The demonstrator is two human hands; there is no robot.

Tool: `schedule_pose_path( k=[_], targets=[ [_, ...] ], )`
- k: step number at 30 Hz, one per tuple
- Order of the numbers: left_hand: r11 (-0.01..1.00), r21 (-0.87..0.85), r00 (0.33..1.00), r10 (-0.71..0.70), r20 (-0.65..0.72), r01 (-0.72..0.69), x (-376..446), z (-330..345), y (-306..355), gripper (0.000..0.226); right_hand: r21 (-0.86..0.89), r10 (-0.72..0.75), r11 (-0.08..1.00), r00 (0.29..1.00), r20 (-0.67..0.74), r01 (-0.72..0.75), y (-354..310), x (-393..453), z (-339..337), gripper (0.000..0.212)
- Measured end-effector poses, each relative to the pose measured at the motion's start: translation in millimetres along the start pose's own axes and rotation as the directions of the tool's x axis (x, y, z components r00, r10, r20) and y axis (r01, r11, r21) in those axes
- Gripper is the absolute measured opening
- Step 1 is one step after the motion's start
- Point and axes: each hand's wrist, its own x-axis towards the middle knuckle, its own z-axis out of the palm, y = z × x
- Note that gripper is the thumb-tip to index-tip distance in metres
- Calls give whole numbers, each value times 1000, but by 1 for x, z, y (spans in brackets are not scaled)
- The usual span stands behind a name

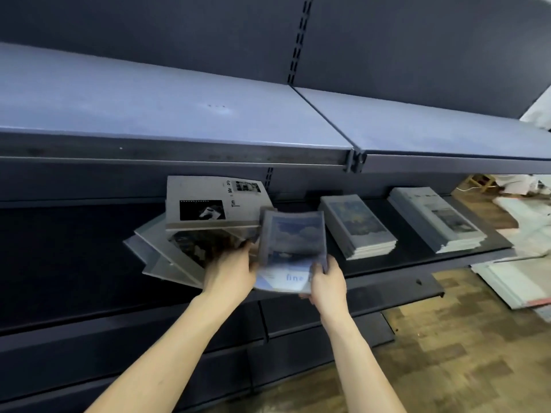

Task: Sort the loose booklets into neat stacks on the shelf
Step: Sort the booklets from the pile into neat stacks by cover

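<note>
Sorting is midway: right hand point(326, 280) grips the cloud-cover booklet point(290, 248), left hand point(231, 271) grips the loose pile point(190, 234); next, seat it squarely on a matching stack point(357, 226).

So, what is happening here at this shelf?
A person is sorting booklets on a dark shelf. The right hand grips a blue cloud-cover booklet by its near edge, lifted off the shelf and blurred. The left hand rests on a messy pile of loose booklets. To the right, two neat stacks already lie flat: one blue-covered, one grey-covered.
</note>
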Motion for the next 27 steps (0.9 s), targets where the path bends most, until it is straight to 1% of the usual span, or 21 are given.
schedule_pose_path(
  k=[3, 6, 8, 11, 19, 27],
  targets=[
    [999, 30, 1000, 11, 2, -11, 1, 12, 19, 47, 31, 27, 999, 999, -42, -25, 14, 5, -15, 16],
    [987, 154, 999, 37, -11, -35, 5, 27, 40, 45, 47, 44, 998, 997, -60, -42, 22, 10, -38, 15],
    [989, 143, 999, 48, 9, -49, 5, 33, 56, 46, 50, 43, 998, 997, -67, -39, 24, 13, -56, 17],
    [985, 155, 997, 72, 0, -71, 6, 43, 81, 47, 76, 47, 996, 996, -71, -41, 32, 22, -83, 18],
    [980, 195, 999, 43, -14, -40, 7, 67, 142, 49, 92, 58, 994, 995, -81, -51, 54, 50, -156, 20],
    [973, 227, 996, 64, -59, -49, 7, 107, 204, 45, 92, 67, 994, 997, -40, -63, 77, 79, -215, 19]
  ],
)
